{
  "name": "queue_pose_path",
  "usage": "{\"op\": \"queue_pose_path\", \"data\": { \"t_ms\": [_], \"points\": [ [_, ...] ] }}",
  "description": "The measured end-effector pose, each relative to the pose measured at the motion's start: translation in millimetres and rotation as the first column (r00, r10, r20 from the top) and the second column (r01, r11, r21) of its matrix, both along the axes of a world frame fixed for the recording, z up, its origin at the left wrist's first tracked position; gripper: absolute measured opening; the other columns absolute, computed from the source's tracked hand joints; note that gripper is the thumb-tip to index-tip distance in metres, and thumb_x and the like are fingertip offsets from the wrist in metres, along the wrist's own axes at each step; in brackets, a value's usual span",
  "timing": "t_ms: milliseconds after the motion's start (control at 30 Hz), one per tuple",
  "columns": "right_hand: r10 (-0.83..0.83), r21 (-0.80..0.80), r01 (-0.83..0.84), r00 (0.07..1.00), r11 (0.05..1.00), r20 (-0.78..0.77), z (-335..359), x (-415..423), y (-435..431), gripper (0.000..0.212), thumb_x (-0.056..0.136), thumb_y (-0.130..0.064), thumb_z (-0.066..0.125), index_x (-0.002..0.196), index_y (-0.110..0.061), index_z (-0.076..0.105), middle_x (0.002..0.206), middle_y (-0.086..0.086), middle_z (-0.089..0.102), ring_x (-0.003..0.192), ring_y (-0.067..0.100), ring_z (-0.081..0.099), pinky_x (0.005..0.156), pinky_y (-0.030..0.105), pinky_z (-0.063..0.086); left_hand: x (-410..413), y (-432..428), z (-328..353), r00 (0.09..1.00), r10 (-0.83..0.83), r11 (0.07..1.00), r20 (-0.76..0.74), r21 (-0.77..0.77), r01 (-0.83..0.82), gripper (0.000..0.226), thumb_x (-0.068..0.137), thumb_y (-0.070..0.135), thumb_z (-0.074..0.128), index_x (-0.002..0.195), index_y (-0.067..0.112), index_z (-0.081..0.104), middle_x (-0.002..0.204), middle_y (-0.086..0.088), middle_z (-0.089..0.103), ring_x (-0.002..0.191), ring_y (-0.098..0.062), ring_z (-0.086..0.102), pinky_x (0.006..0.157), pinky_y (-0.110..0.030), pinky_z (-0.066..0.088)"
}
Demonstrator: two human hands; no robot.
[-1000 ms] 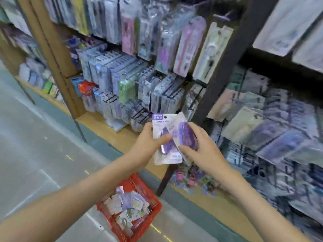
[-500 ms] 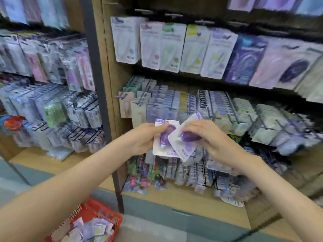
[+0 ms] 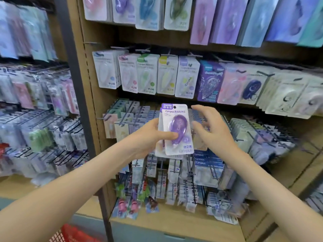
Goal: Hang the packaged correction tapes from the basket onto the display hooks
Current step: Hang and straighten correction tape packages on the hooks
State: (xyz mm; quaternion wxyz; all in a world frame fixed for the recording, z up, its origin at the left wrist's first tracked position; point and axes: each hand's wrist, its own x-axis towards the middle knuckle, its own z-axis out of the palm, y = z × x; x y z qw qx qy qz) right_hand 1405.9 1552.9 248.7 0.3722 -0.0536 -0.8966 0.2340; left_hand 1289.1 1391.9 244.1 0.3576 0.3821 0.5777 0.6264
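standing before a stationery display, a person holds packaged correction tapes up to the pegs. in the bottom left corner the rim of a red basket [image 3: 73, 233] pokes into view, below a bay of blurred hanging packets [image 3: 35, 119]. a dark upright post [image 3: 75, 102] divides that bay from the wooden-backed one straight ahead. the left hand [image 3: 148, 137] grips a small stack of packaged correction tapes [image 3: 175, 119], thumb pressed across the lower front of the purple blister, its fingers [image 3: 154, 123] curled behind the cards. the stack stands upright in front of a row of display hooks [image 3: 120, 117], level with them and on none of them. the front card reads "campus" and has a hang hole at its top. just right of it, the right hand [image 3: 215, 131] hovers with fingers wide and loosely bent, holding nothing; whether a fingertip touches the card's edge cannot be told. above both hands hangs a row of pastel carded tapes [image 3: 146, 75]. a wooden shelf [image 3: 174, 224] runs along the bottom.
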Motion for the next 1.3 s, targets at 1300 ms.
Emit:
{"op": "queue_pose_path", "data": {
  "t_ms": [1300],
  "points": [
    [-0.191, 0.207, 0.231, 0.962, 0.951, -0.195, 268.4, -287.0, -71.5, 0.063, 0.093, -0.036, 0.043, 0.15, -0.042, 0.016, 0.119, 0.005, 0.036, 0.099, 0.023, 0.044, 0.09, 0.036, 0.039, -257.0, -66.7, 225.2, 0.678, 0.655, 0.674, -0.334, 0.664, -0.324, 0.031, 0.091, 0.011, 0.06, 0.118, 0.024, 0.052, 0.11, 0.006, 0.066, 0.098, -0.011, 0.066, 0.08, -0.035, 0.058]
  ]
}}
